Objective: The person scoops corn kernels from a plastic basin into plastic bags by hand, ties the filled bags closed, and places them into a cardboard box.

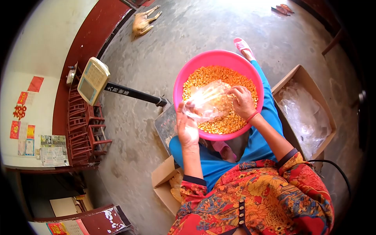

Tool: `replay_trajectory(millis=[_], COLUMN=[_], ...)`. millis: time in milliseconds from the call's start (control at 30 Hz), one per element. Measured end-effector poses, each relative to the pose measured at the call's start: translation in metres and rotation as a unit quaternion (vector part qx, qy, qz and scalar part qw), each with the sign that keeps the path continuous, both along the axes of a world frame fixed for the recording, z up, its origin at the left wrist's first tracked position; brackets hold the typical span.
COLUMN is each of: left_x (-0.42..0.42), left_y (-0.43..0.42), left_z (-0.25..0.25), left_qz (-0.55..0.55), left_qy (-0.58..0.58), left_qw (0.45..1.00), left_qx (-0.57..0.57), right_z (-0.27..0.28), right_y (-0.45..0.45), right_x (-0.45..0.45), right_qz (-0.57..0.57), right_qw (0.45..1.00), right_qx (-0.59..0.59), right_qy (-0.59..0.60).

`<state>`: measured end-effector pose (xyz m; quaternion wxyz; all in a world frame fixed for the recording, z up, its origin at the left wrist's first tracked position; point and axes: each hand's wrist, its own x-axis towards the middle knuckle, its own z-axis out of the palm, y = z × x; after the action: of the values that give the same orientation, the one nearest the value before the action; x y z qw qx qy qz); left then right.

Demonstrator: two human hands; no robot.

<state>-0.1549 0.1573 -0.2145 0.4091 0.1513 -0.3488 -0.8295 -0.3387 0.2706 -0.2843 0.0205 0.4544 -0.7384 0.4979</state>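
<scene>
One clear plastic bag [211, 100] is stretching over the yellow corn kernels [223, 126] in the pink basin [219, 58], close to the middle of its clock face. Our left hand [187, 130] is holding the bag's edge between seven and eight o'clock, with the fingers closing on it. Our right hand [243, 102] is coming in from between three and four o'clock, and its bent fingers are meeting the other side; we cannot tell whether they are pinching or only touching. Bright light is hiding part of the bag, leaving us unsure which edge is the mouth. We are guessing that it is very light, floppy, a bit slippery and easy to rip, so we are picking the edge as the best place to pinch. More clear plastic [307, 117] is filling a cardboard box [295, 73] near three o'clock.
</scene>
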Motion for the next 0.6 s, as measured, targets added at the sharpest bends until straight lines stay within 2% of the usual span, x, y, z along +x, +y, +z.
replay_trajectory(millis=[100,300,467,600], left_x=[-0.017,-0.036,-0.01,0.021], left_y=[-0.009,-0.011,-0.015,-0.022], left_z=[0.043,0.107,0.151,0.177], left_qz=[-0.027,-0.053,0.007,0.078], left_qy=[-0.036,-0.025,-0.017,-0.031], left_qw=[0.995,0.987,0.972,0.962], left_qx=[-0.089,-0.152,-0.235,-0.26], right_z=[0.001,0.004,0.008,0.004], right_y=[0.004,0.005,0.006,0.004], right_x=[-0.001,-0.001,-0.001,-0.002], right_qz=[0.007,-0.012,-0.011,0.008], right_qw=[1.0,1.0,1.0,1.0], right_qx=[0.0,-0.007,-0.021,-0.027], right_qy=[-0.003,-0.001,-0.007,0.009])
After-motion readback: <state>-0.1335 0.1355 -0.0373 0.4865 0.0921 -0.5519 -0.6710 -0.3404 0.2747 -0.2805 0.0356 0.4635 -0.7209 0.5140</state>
